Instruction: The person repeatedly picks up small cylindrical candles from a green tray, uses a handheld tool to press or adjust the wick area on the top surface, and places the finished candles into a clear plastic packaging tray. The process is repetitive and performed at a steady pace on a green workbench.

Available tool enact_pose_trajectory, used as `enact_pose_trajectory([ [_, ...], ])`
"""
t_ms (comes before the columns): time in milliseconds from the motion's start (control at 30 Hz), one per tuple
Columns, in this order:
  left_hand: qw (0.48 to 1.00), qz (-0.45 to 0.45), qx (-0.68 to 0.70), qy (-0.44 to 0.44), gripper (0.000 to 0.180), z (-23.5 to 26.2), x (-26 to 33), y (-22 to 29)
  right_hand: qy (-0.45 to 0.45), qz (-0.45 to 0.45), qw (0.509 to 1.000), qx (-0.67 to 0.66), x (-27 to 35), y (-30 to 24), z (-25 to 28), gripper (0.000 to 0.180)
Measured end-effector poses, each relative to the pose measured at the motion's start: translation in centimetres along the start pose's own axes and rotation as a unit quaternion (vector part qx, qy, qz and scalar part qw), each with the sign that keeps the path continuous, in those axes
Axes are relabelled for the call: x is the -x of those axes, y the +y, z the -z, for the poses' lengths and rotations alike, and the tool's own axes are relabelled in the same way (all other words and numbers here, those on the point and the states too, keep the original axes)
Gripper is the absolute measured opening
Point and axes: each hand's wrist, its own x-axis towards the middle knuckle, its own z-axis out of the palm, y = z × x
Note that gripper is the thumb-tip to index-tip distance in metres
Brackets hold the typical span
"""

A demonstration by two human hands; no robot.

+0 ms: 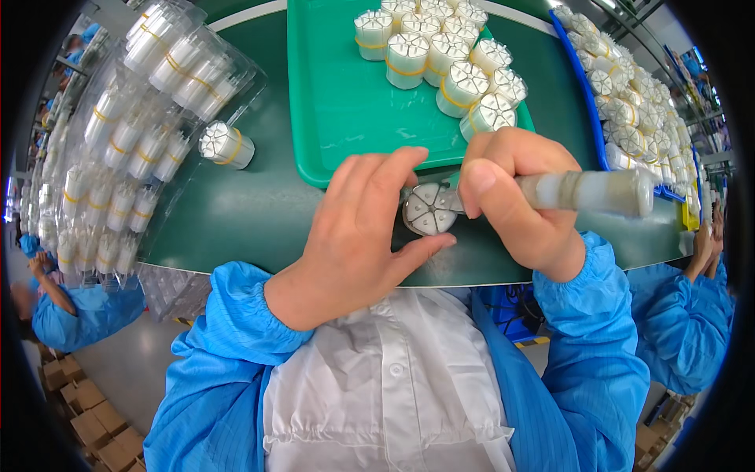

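Observation:
On the bench, a round white piece (431, 208) split into wedge segments, with small bumps on its face, sits between the fingers and thumb of my left hand (354, 228). Its side is mostly hidden. My right hand (519, 197) is closed round a tool with a thick grey-white handle (590, 193) that looks wrapped in tape. The handle points right, and the tool's narrow end meets the right edge of the round piece. Just beyond my hands, white segmented cylinders (407, 59) bound with yellow bands stand in a green tray (338, 118).
A single banded cylinder (226, 145) lies left of the tray. Clear plastic trays (118, 149) of banded cylinders fill the left side. A blue bin (580, 79) heaped with similar pieces stands right. Other people in blue work at both sides; cardboard boxes (98, 425) stand on the floor.

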Motion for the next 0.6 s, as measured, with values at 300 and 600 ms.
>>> enact_pose_trajectory([
  [300,0.993,-0.020,0.117,0.005,0.072,-0.5,0.0,-0.2,0.016,0.010,0.998,-0.066,-0.5,0.0,0.7,0.030],
  [600,0.998,-0.043,0.050,0.000,0.069,-0.3,-0.3,0.1,0.011,-0.031,0.995,-0.092,-0.3,0.1,0.1,0.029],
])
